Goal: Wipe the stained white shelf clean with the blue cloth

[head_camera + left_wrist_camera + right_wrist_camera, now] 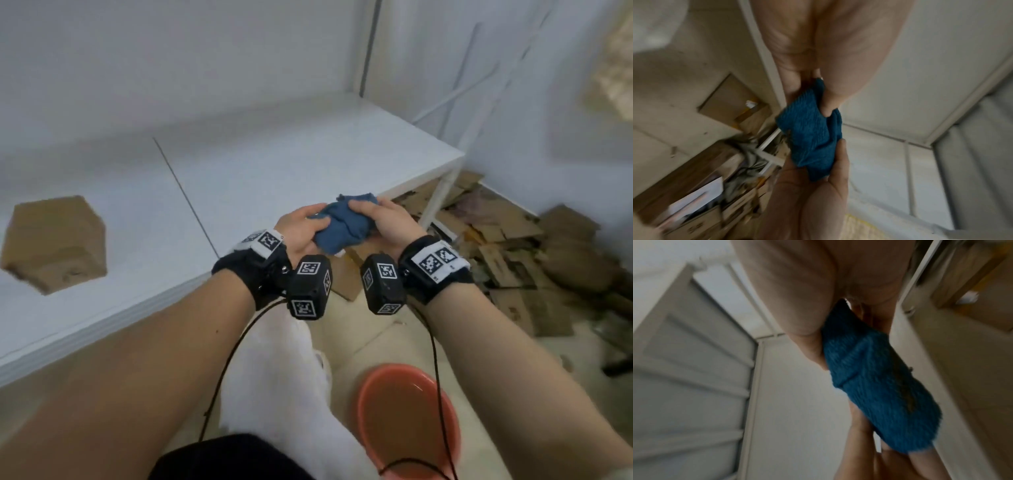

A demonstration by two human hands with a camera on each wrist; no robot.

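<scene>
The blue cloth point(346, 224) is bunched up between both hands, just past the front edge of the white shelf point(274, 164). My left hand point(303, 228) grips its left end with the fingers curled over it. My right hand point(380, 222) grips the right end from above. In the left wrist view the cloth point(813, 139) hangs between my left thumb and the other hand's palm point(818, 203). In the right wrist view the cloth point(879, 394) is folded thick under my right palm. No stain shows on the shelf surface from here.
A brown cardboard box point(54, 243) sits on the shelf at the left. An orange basin point(407, 421) stands on the floor beside my white-clad leg point(281, 377). Flattened cardboard point(513, 246) litters the floor at the right, past the shelf's white leg point(440, 195).
</scene>
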